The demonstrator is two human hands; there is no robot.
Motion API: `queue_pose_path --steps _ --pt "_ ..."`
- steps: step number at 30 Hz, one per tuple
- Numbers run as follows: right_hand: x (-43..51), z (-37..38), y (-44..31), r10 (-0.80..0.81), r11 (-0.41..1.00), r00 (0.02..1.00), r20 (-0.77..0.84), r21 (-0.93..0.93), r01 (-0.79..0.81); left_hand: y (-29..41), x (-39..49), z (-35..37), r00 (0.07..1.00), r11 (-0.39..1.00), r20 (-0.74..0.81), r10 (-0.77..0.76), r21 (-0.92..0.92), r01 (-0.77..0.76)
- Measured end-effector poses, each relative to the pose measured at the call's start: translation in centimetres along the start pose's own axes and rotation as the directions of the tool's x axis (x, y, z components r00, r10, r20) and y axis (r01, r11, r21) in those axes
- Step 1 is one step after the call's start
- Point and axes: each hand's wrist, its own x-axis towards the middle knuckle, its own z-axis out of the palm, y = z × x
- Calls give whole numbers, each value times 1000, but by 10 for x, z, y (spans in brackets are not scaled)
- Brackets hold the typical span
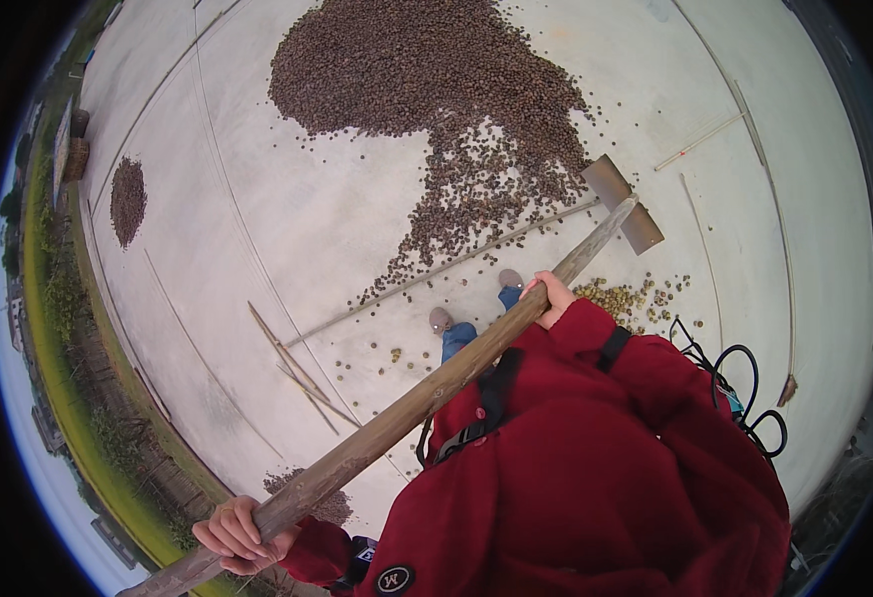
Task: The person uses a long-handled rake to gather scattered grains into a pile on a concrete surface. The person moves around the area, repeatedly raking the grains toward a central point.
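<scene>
Both my hands grip the long wooden handle (pixel 407 407) of a pusher, which slants across my body from lower left to upper right. My left hand (pixel 246 533) wraps the handle near the lower left rim. Further up, my right hand (pixel 552 298) closes around it in front of my waist. The pusher's flat brown head (pixel 623 205) is at the right edge of a large spread pile of dark brown round nuts or fruits (pixel 407 67); whether it touches the concrete I cannot tell. Scattered nuts thin out towards my shoes (pixel 441 321).
A thin pole (pixel 444 272) lies between my feet and the pile, with split sticks (pixel 302 366) by its left end. Greenish-yellow fruits (pixel 616 298) lie right of my feet. Smaller piles (pixel 129 201) sit leftward. A thin stick (pixel 701 142) lies at right; black cables (pixel 735 380) loop beside me.
</scene>
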Motion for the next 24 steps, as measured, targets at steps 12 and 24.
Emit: queue_pose_path --steps 12,24 --pt "1 185 162 151 946 987 51 -296 -129 97 -38 23 920 870 19 391 319 -376" --pt "-10 297 301 341 859 897 282 -480 -175 144 -48 11 824 593 7 567 690 -414"
